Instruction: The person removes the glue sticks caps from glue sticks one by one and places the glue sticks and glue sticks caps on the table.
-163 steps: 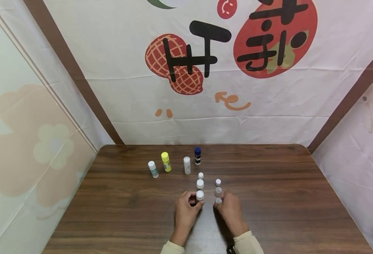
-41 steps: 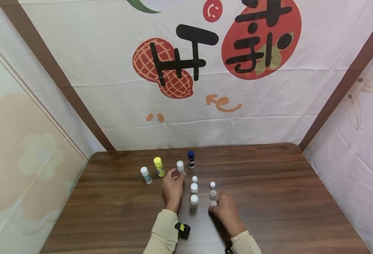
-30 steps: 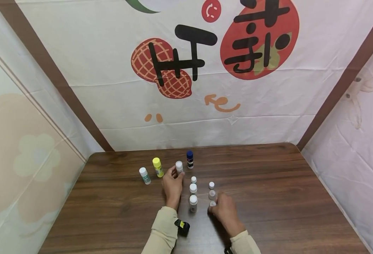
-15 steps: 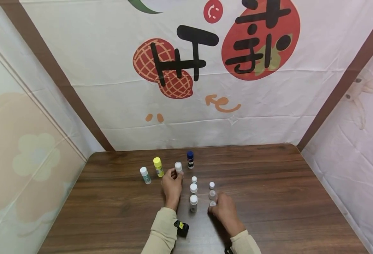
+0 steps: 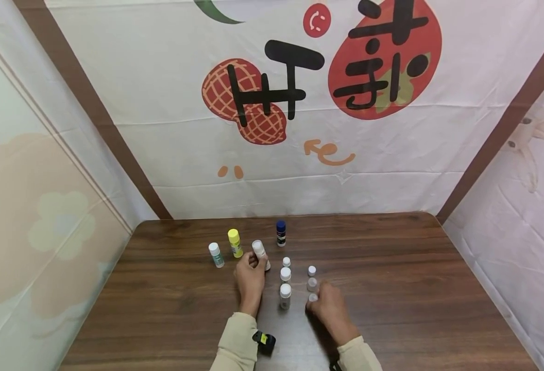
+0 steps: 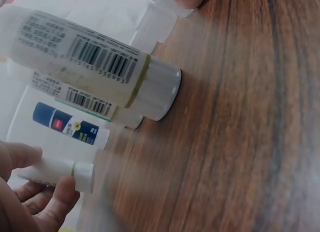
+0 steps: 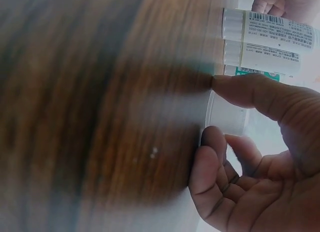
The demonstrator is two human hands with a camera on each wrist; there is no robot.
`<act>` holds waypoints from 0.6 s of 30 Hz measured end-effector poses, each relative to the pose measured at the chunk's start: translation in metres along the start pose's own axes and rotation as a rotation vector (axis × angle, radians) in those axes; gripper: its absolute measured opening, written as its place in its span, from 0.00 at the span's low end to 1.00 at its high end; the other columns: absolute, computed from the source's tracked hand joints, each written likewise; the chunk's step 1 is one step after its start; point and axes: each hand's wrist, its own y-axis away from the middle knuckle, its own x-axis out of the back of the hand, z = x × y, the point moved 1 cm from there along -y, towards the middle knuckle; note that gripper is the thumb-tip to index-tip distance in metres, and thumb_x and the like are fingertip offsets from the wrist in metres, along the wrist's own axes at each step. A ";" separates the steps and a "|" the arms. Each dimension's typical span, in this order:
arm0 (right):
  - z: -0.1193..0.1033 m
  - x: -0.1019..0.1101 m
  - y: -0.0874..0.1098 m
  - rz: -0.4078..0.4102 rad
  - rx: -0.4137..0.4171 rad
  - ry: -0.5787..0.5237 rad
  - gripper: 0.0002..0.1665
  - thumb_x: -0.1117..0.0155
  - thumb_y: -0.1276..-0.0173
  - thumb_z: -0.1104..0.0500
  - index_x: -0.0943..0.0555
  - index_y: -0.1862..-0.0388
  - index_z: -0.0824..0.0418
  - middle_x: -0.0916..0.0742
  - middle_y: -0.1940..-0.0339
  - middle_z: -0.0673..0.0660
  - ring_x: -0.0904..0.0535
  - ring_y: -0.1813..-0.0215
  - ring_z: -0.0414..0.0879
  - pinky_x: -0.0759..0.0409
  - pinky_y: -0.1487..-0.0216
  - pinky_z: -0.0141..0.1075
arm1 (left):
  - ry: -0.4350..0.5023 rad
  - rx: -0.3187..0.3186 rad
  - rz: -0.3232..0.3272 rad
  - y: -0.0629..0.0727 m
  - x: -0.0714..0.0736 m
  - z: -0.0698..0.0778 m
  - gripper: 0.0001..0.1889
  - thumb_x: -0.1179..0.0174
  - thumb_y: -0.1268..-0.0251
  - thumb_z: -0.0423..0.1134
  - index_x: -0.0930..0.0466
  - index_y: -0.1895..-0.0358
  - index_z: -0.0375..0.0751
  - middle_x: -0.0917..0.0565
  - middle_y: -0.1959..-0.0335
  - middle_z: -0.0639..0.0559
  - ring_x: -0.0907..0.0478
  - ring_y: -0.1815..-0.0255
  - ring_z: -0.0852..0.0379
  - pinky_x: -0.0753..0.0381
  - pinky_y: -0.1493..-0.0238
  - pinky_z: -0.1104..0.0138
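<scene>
Head view, from the left: one white-capped tube with a teal label (image 5: 216, 255) stands on the brown tabletop (image 5: 415, 288), then one yellow tube (image 5: 235, 243), upright beside it. Next comes the left hand (image 5: 250, 282), thumb and fingers closed round one white tube (image 5: 259, 250), which leans with its top to the left; whether its base touches the wood I cannot tell. One black device (image 5: 265, 342) sits at the left wrist. One navy-capped tube (image 5: 281, 233) stands farther back, to the right of the held one. Three white-capped tubes (image 5: 285, 296) follow in a column running toward the person, making seven tubes in all. Right of them, three small caps (image 5: 312, 284) form a second column, one opaque white and two translucent. Last, the right hand (image 5: 329, 307) pinches the nearest cap (image 5: 313, 297) between thumb and curled fingers, down at the wood.
</scene>
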 end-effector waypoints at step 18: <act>-0.004 0.002 0.009 0.039 -0.051 -0.023 0.25 0.17 0.70 0.58 0.25 0.78 0.61 0.22 0.82 0.52 0.27 0.77 0.47 0.27 0.75 0.42 | 0.038 -0.013 -0.036 0.012 0.021 0.000 0.09 0.32 0.44 0.30 0.17 0.61 0.30 0.15 0.66 0.39 0.17 0.67 0.48 0.17 0.66 0.59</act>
